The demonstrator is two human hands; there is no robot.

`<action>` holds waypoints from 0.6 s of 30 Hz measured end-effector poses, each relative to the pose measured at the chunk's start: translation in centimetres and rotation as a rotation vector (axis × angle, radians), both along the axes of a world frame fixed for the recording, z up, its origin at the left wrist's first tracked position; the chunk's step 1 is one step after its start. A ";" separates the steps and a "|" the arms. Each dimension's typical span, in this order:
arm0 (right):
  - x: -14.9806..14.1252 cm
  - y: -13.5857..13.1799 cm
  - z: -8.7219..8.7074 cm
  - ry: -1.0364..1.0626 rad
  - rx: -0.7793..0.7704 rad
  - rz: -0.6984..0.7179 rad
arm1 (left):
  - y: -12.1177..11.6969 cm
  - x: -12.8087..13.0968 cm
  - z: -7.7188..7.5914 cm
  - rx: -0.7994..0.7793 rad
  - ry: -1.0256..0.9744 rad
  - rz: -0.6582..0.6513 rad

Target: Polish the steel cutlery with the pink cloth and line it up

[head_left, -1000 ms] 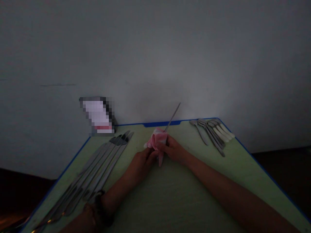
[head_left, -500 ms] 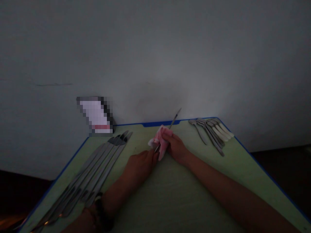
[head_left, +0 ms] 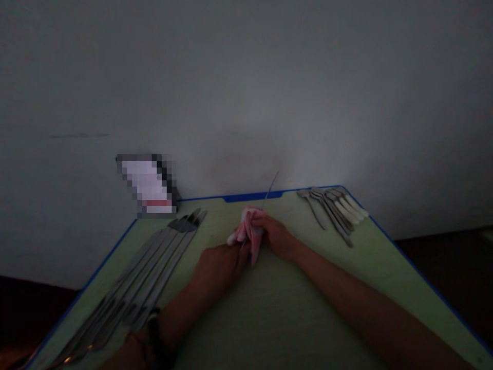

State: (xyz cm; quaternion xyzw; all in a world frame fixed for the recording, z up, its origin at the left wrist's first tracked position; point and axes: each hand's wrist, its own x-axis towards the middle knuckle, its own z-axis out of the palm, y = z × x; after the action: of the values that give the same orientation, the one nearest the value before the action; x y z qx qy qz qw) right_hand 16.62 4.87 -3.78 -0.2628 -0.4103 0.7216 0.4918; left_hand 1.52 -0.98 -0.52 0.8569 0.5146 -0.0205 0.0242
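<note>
My left hand (head_left: pixel 217 264) is closed round the handle end of a thin metal knife (head_left: pixel 270 186) whose blade points up and away toward the wall. My right hand (head_left: pixel 277 235) grips a pink cloth (head_left: pixel 248 231) that is wrapped round the knife's middle. Both hands meet over the centre of the green table (head_left: pixel 292 318). The part of the knife inside the cloth is hidden.
A row of several long knives (head_left: pixel 154 272) lies along the table's left side. Several spoons (head_left: pixel 333 205), some with white handles, lie at the far right corner. A blurred-out object (head_left: pixel 148 184) stands at the far left by the wall. The table has a blue rim (head_left: pixel 254 196).
The cloth in my right hand has slid along the knife, out toward the blade and back. The blade's tip now shows less above the cloth than a second ago.
</note>
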 end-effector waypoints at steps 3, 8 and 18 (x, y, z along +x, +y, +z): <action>-0.2 0.2 0.0 0.044 -0.063 -0.118 | -0.3 0.3 -0.3 0.032 0.116 -0.052; -0.4 0.4 0.6 0.150 -0.151 -0.194 | -0.5 0.4 -0.3 0.027 0.114 -0.063; 0.1 -0.2 0.7 -0.038 0.067 -0.025 | -1.2 0.4 -0.3 0.063 -0.153 0.071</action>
State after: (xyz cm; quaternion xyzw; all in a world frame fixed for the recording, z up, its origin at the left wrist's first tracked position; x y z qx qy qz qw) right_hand 16.72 4.63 -3.12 -0.2651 -0.4402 0.6961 0.5015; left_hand 1.94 -2.15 -0.81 0.8376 0.5415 0.0622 0.0374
